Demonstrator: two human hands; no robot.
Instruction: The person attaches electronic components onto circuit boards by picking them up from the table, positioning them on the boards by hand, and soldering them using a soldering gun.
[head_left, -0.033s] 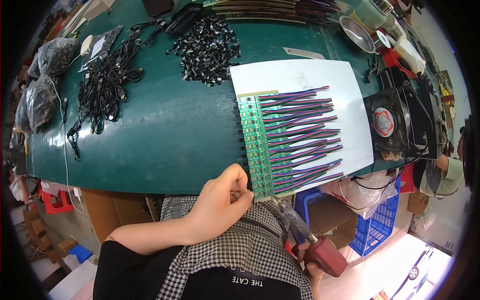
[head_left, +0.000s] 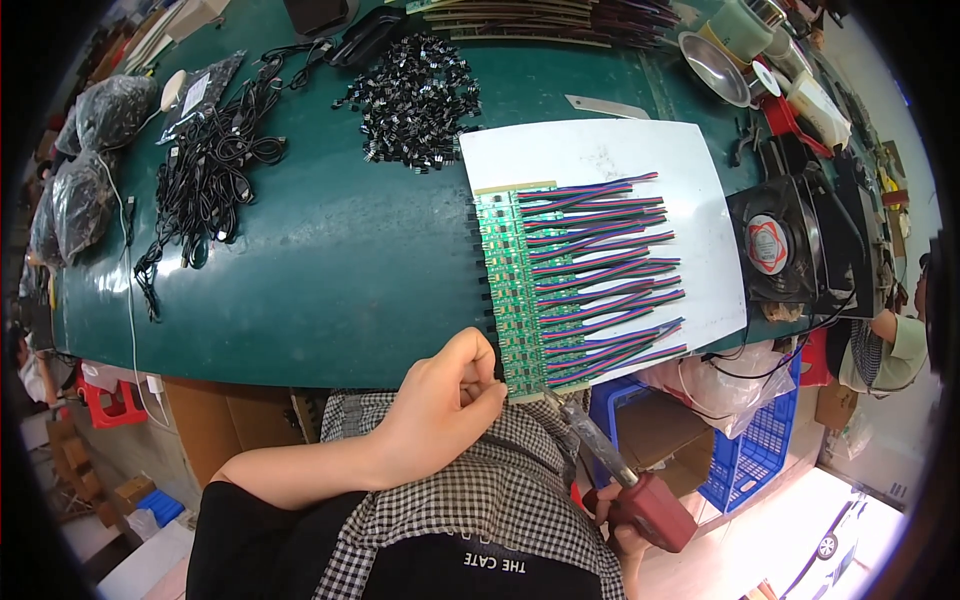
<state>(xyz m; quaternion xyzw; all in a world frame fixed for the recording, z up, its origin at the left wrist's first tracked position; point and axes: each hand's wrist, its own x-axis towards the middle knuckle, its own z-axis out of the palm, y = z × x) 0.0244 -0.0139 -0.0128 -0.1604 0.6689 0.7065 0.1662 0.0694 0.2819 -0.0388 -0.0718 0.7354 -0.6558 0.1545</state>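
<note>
A panel of green circuit boards (head_left: pixel 512 290) lies on a white sheet (head_left: pixel 610 148) at the table's near edge. Small black connectors line its left side, and bundles of multicoloured wires (head_left: pixel 610 262) stretch from it to the right. My left hand (head_left: pixel 435 410) is closed at the panel's near left corner, fingertips pinched together; whatever they hold is hidden. My right hand (head_left: pixel 625 535), partly covered, grips the dark red handle of a soldering iron (head_left: pixel 655 510). The iron's metal shaft slants up and left, with its tip at the panel's near edge.
On the green table (head_left: pixel 330 310) are a pile of small black connectors (head_left: pixel 415 105), bundled black cables (head_left: pixel 210 170) and a flat blade (head_left: pixel 605 105). A fan (head_left: pixel 770 245) stands right of the sheet. Below the right edge is a blue crate (head_left: pixel 750 465). Another person (head_left: pixel 890 345) is at far right.
</note>
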